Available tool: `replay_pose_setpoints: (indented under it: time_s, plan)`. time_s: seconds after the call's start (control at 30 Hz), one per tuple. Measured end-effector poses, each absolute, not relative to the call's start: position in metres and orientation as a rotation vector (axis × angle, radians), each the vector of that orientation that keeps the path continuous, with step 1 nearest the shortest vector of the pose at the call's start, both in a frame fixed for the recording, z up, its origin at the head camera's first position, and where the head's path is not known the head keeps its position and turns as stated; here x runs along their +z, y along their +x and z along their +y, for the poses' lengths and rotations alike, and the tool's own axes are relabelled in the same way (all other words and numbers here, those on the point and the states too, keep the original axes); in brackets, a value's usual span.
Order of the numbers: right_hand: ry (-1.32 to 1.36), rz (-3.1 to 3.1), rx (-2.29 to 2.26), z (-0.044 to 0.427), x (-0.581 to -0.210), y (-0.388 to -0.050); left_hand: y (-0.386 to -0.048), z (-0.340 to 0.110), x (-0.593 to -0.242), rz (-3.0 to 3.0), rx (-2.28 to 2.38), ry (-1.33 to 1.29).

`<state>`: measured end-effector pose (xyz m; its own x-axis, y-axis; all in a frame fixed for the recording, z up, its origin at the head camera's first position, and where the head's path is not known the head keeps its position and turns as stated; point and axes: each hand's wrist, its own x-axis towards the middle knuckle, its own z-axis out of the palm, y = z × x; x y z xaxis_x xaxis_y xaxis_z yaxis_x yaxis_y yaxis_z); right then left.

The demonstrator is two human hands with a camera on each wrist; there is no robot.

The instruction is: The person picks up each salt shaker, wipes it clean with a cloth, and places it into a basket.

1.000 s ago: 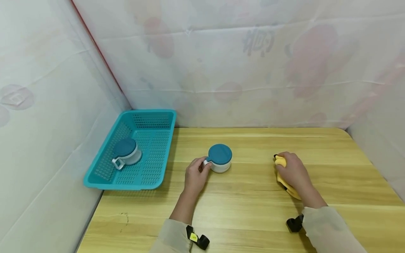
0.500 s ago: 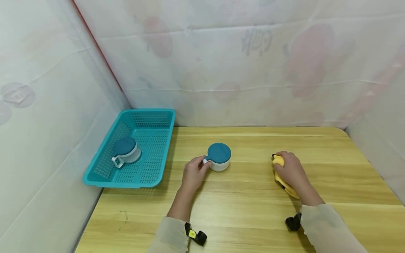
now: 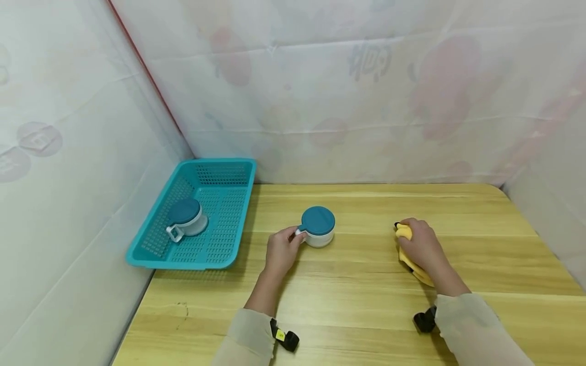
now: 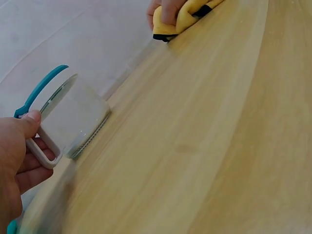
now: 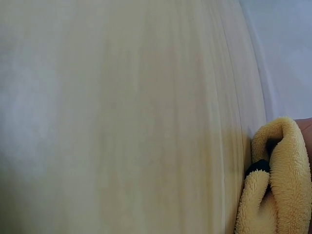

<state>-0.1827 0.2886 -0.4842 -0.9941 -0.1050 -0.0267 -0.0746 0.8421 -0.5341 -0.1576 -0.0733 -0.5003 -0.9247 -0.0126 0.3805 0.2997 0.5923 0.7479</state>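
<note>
In the head view a glass jar (image 3: 319, 240) with a blue lid (image 3: 318, 220) and a white handle stands upright on the table. My left hand (image 3: 280, 252) holds it by the handle (image 4: 48, 155), thumb on top and fingers below in the left wrist view. There the lid sits tilted, with a gap between it and the glass rim. To the right, my right hand (image 3: 423, 247) grips a bunched yellow cloth (image 3: 405, 232) with dark edging, resting on the table. The right wrist view shows the folded plush cloth (image 5: 290, 170), with most of that hand hidden behind it.
A turquoise plastic basket (image 3: 247, 203) stands at the table's back left, against the side curtain. Inside it lies a similar lidded jar (image 3: 194, 223), tilted, its handle toward me. Pale printed curtains (image 3: 293, 101) enclose the wooden table (image 3: 343, 315) at the back and sides.
Both hands keep their hold on the jar handle and the cloth, without visible motion. Only the head view has shifted slightly.
</note>
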Motion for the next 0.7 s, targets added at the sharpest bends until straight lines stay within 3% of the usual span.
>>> replay_pose_setpoints:
  time_s: [0.27,0.7]
  plan:
    - [-0.147,2.950,-0.864,0.289,-0.483,-0.185,-0.153,-0.075,-0.484,-2.432,-1.285,-0.222]
    - [-0.198,2.955,-0.859,0.294,-0.484,-0.187,-0.142,-0.109,-0.413,-2.277,-1.321,-0.169]
